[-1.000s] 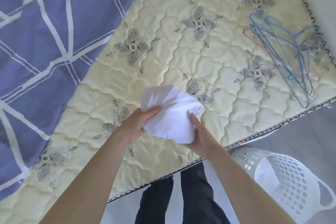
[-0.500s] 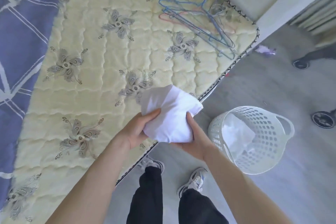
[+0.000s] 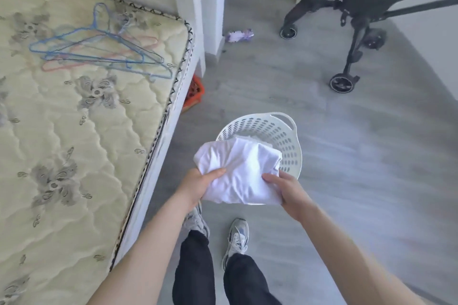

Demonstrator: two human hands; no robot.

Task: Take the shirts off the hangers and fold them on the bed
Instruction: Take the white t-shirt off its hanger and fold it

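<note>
Both hands, left hand point(image 3: 198, 184) and right hand point(image 3: 288, 190), gripped the folded white cotton shirt point(image 3: 238, 171) above the white perforated plastic basket point(image 3: 287, 141); folding looked finished, lowering it in probably came next.

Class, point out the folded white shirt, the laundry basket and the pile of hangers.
folded white shirt point(image 3: 238, 171): head view, middle of the cloth.
laundry basket point(image 3: 285, 138): head view, perforated inner wall.
pile of hangers point(image 3: 99, 57): head view, blue wire.

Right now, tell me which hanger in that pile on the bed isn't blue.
The pink hanger, lowest in the pile on the mattress and partly under the others. The hangers lying over it are blue wire.
</note>
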